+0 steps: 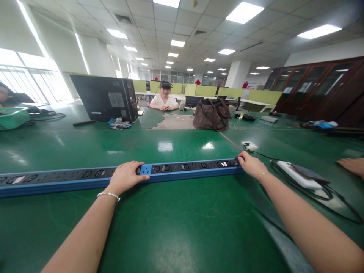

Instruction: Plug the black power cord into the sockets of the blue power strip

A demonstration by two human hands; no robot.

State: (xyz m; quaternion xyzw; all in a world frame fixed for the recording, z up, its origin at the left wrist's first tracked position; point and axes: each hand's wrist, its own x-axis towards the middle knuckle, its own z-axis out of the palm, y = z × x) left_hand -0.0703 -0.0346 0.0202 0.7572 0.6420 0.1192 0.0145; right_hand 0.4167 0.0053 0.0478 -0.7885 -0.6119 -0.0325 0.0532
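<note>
A long blue power strip (182, 171) with a row of black sockets lies across the green table (170, 227) and runs out of view at the left. My left hand (127, 175) grips it from above beside a light-blue socket, thumb on the near edge and fingers over the far side. At the strip's right end, my right hand (250, 163) is closed round a small black plug (236, 161). A dark cable shows below my right wrist.
White power adapter (298, 175) and looped black cables lie to the right, near another person's hand (352, 166). Farther back are a brown bag (212, 114), a black computer case (105, 98), gloves (119, 123) and a green basket (14, 118). A person (164, 99) sits opposite.
</note>
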